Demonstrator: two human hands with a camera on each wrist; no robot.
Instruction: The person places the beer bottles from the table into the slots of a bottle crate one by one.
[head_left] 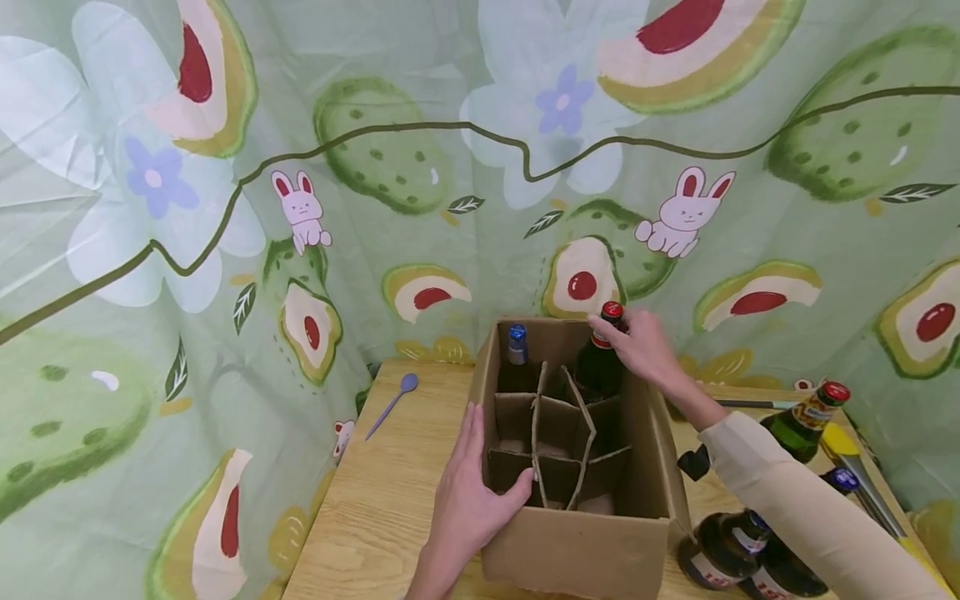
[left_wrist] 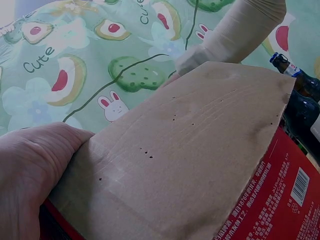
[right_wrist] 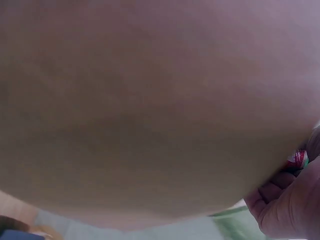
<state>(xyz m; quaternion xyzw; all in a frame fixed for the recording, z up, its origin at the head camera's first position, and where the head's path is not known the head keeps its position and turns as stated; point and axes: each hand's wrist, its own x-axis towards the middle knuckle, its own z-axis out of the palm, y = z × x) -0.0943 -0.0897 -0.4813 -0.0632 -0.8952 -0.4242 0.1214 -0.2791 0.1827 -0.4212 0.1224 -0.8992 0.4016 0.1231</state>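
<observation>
A brown cardboard box [head_left: 652,467] with cardboard dividers [head_left: 558,433] stands on the wooden table [head_left: 390,483]. My right hand [head_left: 637,342] grips the neck of a dark bottle with a red cap [head_left: 600,358], which stands in the box's far right cell. A blue-capped bottle [head_left: 517,346] stands in the far left cell. My left hand [head_left: 468,492] holds the box's near left wall, thumb inside. In the left wrist view the left hand [left_wrist: 30,175] lies against the box wall [left_wrist: 190,155]. The right wrist view shows mostly blurred box wall and the right hand's fingers [right_wrist: 287,205].
A purple spoon [head_left: 392,404] lies on the table left of the box. Right of the box stand a green bottle with a red cap [head_left: 806,421] and several dark bottles [head_left: 738,550]. A green printed cloth [head_left: 225,208] hangs behind and to the left.
</observation>
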